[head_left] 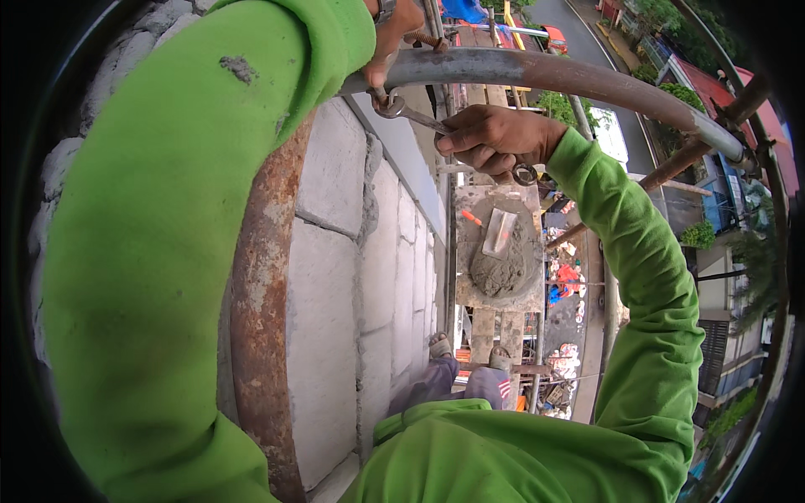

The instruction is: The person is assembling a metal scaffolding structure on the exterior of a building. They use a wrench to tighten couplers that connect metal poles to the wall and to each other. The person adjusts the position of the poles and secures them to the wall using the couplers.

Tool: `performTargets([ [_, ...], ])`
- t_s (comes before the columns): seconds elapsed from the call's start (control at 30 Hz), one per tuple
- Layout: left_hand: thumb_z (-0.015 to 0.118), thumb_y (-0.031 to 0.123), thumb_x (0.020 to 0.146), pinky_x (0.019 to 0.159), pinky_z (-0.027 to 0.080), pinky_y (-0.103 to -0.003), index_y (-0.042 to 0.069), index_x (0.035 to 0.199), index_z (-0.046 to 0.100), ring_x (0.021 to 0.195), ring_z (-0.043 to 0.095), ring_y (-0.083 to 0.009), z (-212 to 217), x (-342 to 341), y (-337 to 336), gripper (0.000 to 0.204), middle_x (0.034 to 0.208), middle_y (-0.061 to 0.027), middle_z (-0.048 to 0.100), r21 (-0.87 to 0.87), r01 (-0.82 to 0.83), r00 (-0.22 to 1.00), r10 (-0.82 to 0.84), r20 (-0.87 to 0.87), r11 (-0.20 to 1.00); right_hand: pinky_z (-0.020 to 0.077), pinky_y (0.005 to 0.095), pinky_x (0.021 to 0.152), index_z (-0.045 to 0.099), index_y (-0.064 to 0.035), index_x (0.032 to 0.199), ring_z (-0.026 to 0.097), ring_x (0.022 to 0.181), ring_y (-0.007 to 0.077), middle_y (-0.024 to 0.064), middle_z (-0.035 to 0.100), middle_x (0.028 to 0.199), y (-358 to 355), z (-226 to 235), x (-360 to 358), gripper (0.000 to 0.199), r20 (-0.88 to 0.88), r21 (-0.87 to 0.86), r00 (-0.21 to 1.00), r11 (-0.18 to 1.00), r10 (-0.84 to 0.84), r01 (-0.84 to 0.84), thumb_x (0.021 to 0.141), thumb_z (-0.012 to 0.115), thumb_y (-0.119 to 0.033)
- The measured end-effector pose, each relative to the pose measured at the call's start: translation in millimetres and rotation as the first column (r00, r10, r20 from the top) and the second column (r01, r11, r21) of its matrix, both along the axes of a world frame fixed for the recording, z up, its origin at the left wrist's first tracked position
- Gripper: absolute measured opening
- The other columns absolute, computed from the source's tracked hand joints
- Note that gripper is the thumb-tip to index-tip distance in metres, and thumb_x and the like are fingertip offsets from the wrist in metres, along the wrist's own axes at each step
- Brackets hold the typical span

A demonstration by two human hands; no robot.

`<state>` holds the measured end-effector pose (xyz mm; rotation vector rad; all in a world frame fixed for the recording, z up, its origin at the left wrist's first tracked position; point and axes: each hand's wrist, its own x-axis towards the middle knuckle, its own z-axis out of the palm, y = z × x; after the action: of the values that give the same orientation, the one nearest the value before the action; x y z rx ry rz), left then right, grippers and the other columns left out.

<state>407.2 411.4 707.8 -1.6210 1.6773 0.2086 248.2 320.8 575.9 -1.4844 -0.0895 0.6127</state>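
My right hand point(495, 138) is closed around a metal wrench point(423, 120). The wrench's jaw end meets a nut or bolt end just under the grey scaffold pipe point(470, 67), and its ring end sticks out below my fist. Across that pipe, near its left end, my left hand point(392, 42) is curled, with a fingertip down by the wrench jaw. Part of the left hand is hidden by its green sleeve and the picture's top edge. A rusty threaded bolt point(428, 40) juts out beside the left fingers.
A concrete block wall point(327, 277) rises at left, with a rusty upright pipe point(268, 318) before it. Below, a board point(465, 289) carries wet mortar point(499, 272) and a rectangular trowel point(501, 233). My feet stand on narrow planks point(482, 331). A street lies far below at right.
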Motion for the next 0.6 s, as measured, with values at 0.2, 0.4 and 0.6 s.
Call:
performTargets([
  [0.2, 0.08, 0.056, 0.053, 0.096, 0.044, -0.042, 0.01, 0.133, 0.047, 0.11, 0.056, -0.0367, 0.5, 1.5, 5.5, 0.099, 0.118, -0.0217, 0.059, -0.049, 0.044, 0.999, -0.044, 0.011, 0.998, 0.027, 0.0252, 0.036, 0.05, -0.0041, 0.085, 0.027, 0.038, 0.0051, -0.007, 0.03, 0.053, 29.9, -26.0, -47.3, 0.018, -0.129, 0.195, 0.974, 0.958, -0.185, 0.208, 0.095, 0.05, -0.019],
  [0.4, 0.081, 0.055, 0.051, 0.095, 0.044, -0.041, 0.012, 0.132, 0.048, 0.109, 0.057, -0.0369, -0.8, 2.2, 10.5, 0.097, 0.117, -0.0211, 0.06, -0.077, 0.026, 0.999, -0.024, 0.034, 0.997, 0.0253, 0.0257, 0.039, 0.046, -0.0068, 0.096, 0.024, 0.041, 0.0059, -0.0069, 0.029, 0.055, 97.8, -53.2, -49.4, 0.015, -0.162, 0.388, 0.87, 0.781, -0.466, 0.49, 0.098, 0.044, -0.021],
  [0.6, 0.078, 0.047, 0.058, 0.094, 0.045, -0.04, 0.011, 0.131, 0.049, 0.105, 0.06, -0.0346, 10.1, -9.7, 9.1, 0.087, 0.115, -0.0206, 0.061, -0.035, -0.059, 0.998, 0.06, 0.03, 0.998, 0.0308, 0.0267, 0.038, 0.044, -0.0059, 0.1, 0.027, 0.041, 0.0073, -0.0036, 0.033, 0.058, 134.8, -38.4, -34.2, 0.012, -0.193, 0.551, 0.817, 0.629, -0.543, 0.548, 0.098, 0.04, -0.017],
])
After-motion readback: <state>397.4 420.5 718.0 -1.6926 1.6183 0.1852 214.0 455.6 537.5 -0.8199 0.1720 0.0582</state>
